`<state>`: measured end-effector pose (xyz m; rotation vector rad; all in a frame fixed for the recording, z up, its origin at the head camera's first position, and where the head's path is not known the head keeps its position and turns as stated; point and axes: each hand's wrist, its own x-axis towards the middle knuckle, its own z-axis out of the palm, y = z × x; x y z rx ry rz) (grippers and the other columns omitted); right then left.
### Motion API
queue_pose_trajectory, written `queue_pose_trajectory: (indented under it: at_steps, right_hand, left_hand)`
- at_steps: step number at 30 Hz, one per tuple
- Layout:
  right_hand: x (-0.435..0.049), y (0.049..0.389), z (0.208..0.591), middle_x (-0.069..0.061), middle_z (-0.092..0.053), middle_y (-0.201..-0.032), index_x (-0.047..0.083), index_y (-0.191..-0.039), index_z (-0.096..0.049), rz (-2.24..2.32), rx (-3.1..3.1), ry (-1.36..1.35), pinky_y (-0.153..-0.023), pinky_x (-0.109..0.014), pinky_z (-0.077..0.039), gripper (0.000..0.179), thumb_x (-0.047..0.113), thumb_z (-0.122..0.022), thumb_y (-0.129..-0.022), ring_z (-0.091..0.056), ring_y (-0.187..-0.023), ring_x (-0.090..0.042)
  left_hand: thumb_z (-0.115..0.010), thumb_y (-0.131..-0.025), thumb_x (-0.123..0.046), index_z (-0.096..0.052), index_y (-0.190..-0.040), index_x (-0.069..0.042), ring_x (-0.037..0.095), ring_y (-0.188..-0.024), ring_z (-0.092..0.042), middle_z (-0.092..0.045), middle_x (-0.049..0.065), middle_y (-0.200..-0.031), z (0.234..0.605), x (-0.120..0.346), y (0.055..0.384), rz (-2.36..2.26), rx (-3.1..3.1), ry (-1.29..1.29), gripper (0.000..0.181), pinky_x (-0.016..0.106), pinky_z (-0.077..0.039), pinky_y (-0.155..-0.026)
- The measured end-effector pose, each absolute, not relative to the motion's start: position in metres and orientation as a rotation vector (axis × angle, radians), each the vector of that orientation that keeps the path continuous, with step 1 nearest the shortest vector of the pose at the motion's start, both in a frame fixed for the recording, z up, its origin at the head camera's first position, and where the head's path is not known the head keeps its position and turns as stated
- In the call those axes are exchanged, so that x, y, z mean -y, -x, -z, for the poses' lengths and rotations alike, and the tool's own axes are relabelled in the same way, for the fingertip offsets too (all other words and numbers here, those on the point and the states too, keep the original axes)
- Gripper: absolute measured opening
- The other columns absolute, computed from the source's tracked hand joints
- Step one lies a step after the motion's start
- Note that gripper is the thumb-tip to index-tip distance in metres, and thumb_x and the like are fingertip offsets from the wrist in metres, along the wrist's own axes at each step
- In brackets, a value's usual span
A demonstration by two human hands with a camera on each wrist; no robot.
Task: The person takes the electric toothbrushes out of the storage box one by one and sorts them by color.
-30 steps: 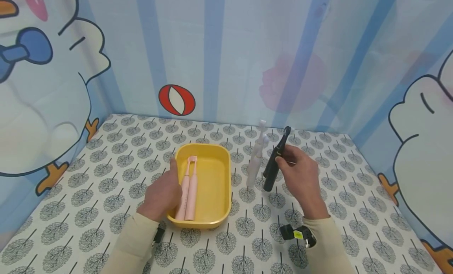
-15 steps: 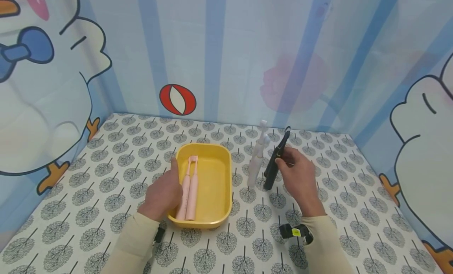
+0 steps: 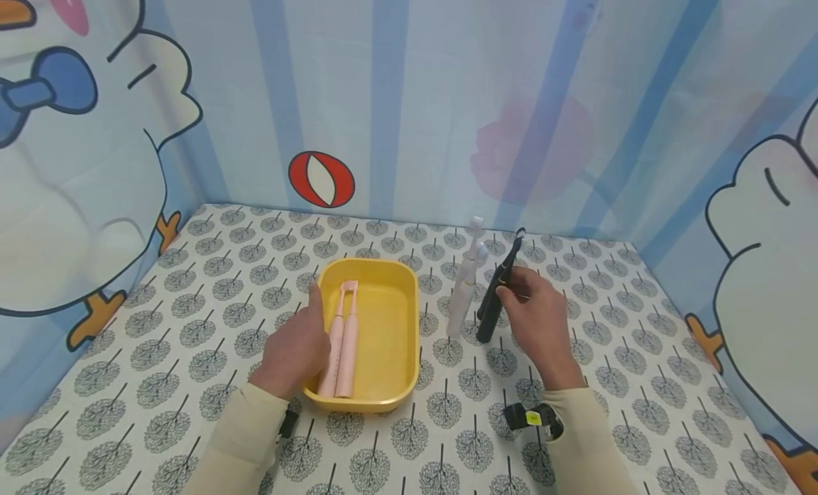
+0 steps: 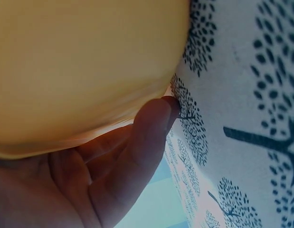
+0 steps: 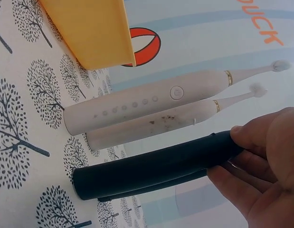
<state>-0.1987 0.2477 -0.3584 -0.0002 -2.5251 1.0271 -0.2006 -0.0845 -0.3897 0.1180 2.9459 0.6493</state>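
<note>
My right hand [image 3: 540, 314] pinches a black electric toothbrush [image 5: 156, 164] near the top of its handle. The brush stands slightly tilted, its base close to the cloth. A second black toothbrush [image 5: 161, 184] shows partly behind it, right at the fingers. To their left stand two upright white electric toothbrushes [image 3: 465, 292]. My left hand [image 3: 297, 349] holds the left side of a yellow tub [image 3: 386, 324]; one digit points up along the rim, and fingers [image 4: 151, 123] bend against the outer wall. Inside the tub, at its left, lie two pink electric toothbrushes [image 3: 346, 349].
A white tablecloth [image 3: 441, 438] with grey tree prints covers the table. Behind it hangs a blue striped backdrop [image 3: 434, 104] with cartoon ducks. Each wrist carries a strapped device; the right one [image 3: 533, 418] sits close above the cloth.
Over the last second, my right hand has shifted slightly left and the black toothbrush has lowered a little. My left hand and the tub have stayed in place.
</note>
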Motion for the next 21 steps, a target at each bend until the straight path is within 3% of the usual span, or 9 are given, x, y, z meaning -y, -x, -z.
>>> queue_pose_trajectory:
  at_steps: [21]
  right_hand:
    - [-0.2494,0.1958,0.3561,-0.009,-0.065,-0.115,0.007,-0.123,-0.062,-1.049,2.549,-0.015,-0.086,-0.043,-0.052,0.032,0.019,-0.063,-0.094,-0.064,-0.103,-0.026]
  left_hand:
    - [-0.037,-0.1,-0.008,0.004,-0.153,0.001,0.023,-0.07,-0.056,-0.059,0.022,-0.116,0.3916,0.0836,0.2021,-0.667,-2.933,-0.094,0.068,0.035,-0.048,-0.055]
